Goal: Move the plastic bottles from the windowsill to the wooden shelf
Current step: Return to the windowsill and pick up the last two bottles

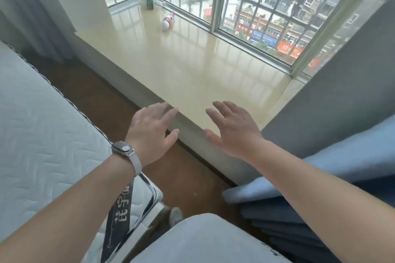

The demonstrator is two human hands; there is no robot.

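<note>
— Head view: where is the bottle?
— The plastic bottle [168, 21] lies on its side near the windowsill's [192, 66] far edge, by the glass.
— And the hands?
— Left hand [150, 132] and right hand [233, 129] hover at the near edge, fingers spread wide, holding nothing.

Both arms reach forward, left hand [150, 132] and right hand [234, 129] empty, fingers [222, 105] spread.
</note>
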